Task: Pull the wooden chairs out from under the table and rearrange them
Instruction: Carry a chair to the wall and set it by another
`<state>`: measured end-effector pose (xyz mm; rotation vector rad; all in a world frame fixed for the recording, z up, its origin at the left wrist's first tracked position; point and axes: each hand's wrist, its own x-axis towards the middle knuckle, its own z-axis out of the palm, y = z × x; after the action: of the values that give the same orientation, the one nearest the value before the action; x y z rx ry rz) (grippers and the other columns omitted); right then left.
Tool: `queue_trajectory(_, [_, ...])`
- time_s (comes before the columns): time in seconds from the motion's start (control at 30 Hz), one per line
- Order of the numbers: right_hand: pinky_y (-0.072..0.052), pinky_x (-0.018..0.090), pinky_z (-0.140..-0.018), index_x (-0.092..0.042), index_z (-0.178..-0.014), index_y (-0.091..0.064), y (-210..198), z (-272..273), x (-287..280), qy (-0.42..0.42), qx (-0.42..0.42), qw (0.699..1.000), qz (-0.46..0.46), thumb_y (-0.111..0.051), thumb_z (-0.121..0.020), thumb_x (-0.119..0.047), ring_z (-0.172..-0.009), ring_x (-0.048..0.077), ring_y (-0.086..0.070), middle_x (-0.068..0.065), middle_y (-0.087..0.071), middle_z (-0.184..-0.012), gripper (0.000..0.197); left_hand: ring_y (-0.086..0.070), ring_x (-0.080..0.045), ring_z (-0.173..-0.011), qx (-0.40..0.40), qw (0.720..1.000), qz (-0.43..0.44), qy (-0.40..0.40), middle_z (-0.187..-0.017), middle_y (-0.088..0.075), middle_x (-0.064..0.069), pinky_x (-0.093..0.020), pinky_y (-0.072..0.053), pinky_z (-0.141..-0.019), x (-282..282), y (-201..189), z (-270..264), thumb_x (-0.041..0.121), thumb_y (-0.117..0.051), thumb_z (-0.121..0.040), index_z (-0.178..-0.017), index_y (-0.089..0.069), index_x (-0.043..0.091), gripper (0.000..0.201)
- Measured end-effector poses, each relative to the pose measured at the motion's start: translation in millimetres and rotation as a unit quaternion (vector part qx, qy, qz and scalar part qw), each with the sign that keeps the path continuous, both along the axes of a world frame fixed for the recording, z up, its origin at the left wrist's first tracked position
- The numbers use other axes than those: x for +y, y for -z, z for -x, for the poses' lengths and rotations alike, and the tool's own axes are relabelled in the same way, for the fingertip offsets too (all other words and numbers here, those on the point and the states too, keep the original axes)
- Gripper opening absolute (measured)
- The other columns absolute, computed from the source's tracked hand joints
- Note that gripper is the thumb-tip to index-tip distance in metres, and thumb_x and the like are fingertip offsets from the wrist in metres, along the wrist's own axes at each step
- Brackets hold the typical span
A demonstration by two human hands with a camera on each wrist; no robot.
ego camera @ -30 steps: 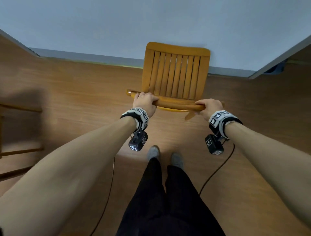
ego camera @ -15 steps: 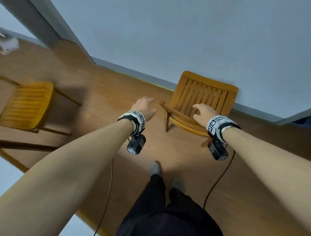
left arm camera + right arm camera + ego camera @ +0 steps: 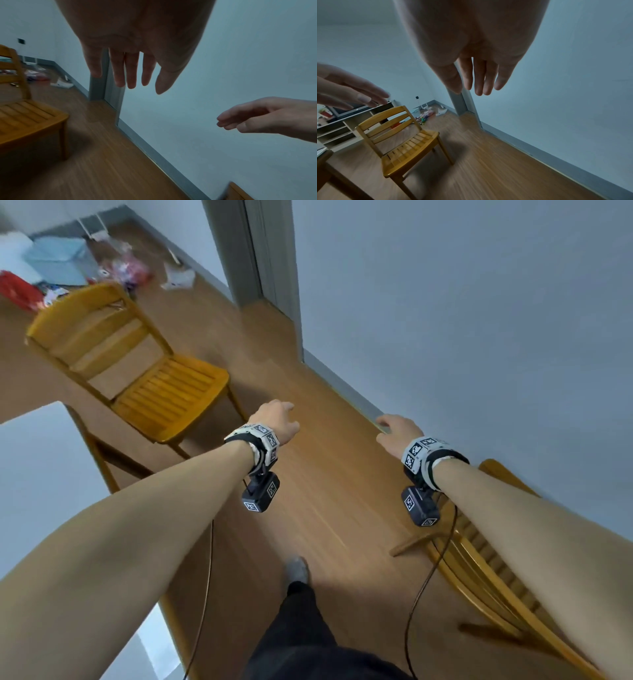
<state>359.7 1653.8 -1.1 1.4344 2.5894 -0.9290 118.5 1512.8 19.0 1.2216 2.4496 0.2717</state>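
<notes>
A wooden chair [image 3: 164, 392] with a slatted seat stands on the floor at the left, beside the white table [image 3: 37, 474]; it also shows in the right wrist view [image 3: 406, 146] and the left wrist view [image 3: 25, 119]. Another wooden chair [image 3: 479, 559] stands by the wall at the lower right, partly hidden under my right forearm. My left hand [image 3: 277, 419] hovers in the air right of the first chair, fingers straight and holding nothing [image 3: 126, 73]. My right hand [image 3: 397, 429] hangs free near the wall, fingers loose and empty [image 3: 479, 81].
A grey wall [image 3: 479, 320] with a skirting board runs along the right, and a door frame [image 3: 260, 251] stands at the back. Bags and clutter [image 3: 68, 265] lie on the floor at the far left. A TV stand [image 3: 342, 121] sits behind the chair. Cables trail from my wrists.
Both hands have let go of the chair by the wall and lifted off it. My view has swung left, bringing the other chair and the table corner into sight.
</notes>
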Motion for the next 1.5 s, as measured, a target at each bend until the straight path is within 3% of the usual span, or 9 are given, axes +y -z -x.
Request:
queue_trajectory(0.17, [-0.045,0.035,-0.103,-0.021,-0.144,-0.05,-12.4,131.1,42.2,-0.041,-0.005,0.999,-0.003,-0.054,-0.094,-0.019,-0.127,0.02,-0.055,-0.001,-0.053,-0.146,0.05,-0.057,-0.03,-0.119,0.03,0.999,0.002,-0.038,-0.136,-0.057,-0.009,-0.042,-0.05,-0.095,14.6,-16.6,127.9,0.038,-0.055,-0.093,-0.137,-0.057,0.021,0.047])
queue_trajectory(0.33, [-0.05,0.032,-0.091,-0.02,-0.143,-0.051,-18.8,236.8,82.2,-0.086,-0.024,0.996,-0.007,-0.053,-0.094,-0.017,-0.112,0.023,-0.065,0.003,-0.057,-0.142,0.049,-0.052,-0.033,-0.124,0.049,0.997,0.024,-0.06,-0.138,-0.054,-0.01,-0.045,-0.047,-0.098,38.0,-32.7,227.8,0.037,-0.053,-0.093,-0.137,-0.056,0.02,0.047])
queue_trajectory(0.47, [-0.056,0.04,-0.092,-0.024,-0.141,-0.052,-7.2,310.3,130.2,-0.113,-0.047,0.992,-0.005,-0.051,-0.092,-0.02,-0.107,0.023,-0.067,0.002,-0.063,-0.132,0.05,-0.054,-0.032,-0.119,0.048,0.995,0.03,-0.081,-0.138,-0.053,-0.011,-0.045,-0.049,-0.094,74.0,-33.6,301.8,0.035,-0.052,-0.092,-0.135,-0.057,0.019,0.046])
queue_trajectory(0.77, [-0.046,0.036,-0.104,-0.018,-0.143,-0.05,2.0,523.4,285.0,-0.178,-0.044,0.983,0.001,-0.051,-0.094,-0.016,-0.127,0.024,-0.056,0.004,-0.055,-0.143,0.049,-0.048,-0.033,-0.128,0.041,0.987,0.045,-0.147,-0.143,-0.048,-0.01,-0.046,-0.046,-0.099,204.7,-31.7,485.4,0.036,-0.052,-0.094,-0.142,-0.05,0.021,0.05])
queue_trajectory(0.9, [-0.048,0.037,-0.102,-0.016,-0.143,-0.05,-9.7,628.2,345.9,-0.225,-0.041,0.973,-0.015,-0.052,-0.095,-0.017,-0.123,0.024,-0.059,0.004,-0.057,-0.141,0.048,-0.051,-0.033,-0.124,0.036,0.982,0.032,-0.183,-0.142,-0.049,-0.01,-0.046,-0.047,-0.099,254.4,-40.6,565.2,0.038,-0.052,-0.093,-0.141,-0.051,0.02,0.051])
queue_trajectory(1.07, [-0.05,0.041,-0.101,-0.018,-0.142,-0.05,-11.9,757.2,399.1,-0.276,-0.062,0.959,-0.019,-0.052,-0.093,-0.019,-0.121,0.025,-0.06,0.003,-0.059,-0.14,0.049,-0.054,-0.033,-0.12,0.016,0.974,0.024,-0.225,-0.136,-0.053,-0.01,-0.046,-0.049,-0.096,293.0,-36.6,670.8,0.037,-0.053,-0.089,-0.137,-0.055,0.021,0.05])
queue_trajectory(1.27, [-0.045,0.039,-0.106,-0.014,-0.144,-0.049,-8.1,925.2,446.3,-0.316,-0.063,0.946,-0.039,-0.053,-0.095,-0.015,-0.127,0.023,-0.056,0.003,-0.056,-0.143,0.049,-0.052,-0.034,-0.123,0.011,0.963,0.033,-0.267,-0.137,-0.053,-0.013,-0.047,-0.047,-0.099,336.9,-11.6,829.7,0.034,-0.056,-0.091,-0.138,-0.054,0.019,0.049])
queue_trajectory(1.5, [-0.043,0.035,-0.106,-0.013,-0.142,-0.051,-26.6,1108.7,484.0,-0.361,-0.068,0.928,-0.055,-0.054,-0.094,-0.013,-0.128,0.024,-0.055,0.003,-0.058,-0.141,0.048,-0.05,-0.035,-0.124,-0.005,0.949,0.027,-0.314,-0.14,-0.049,-0.013,-0.046,-0.044,-0.1,367.8,-16.7,975.0,0.035,-0.054,-0.09,-0.14,-0.052,0.019,0.052])
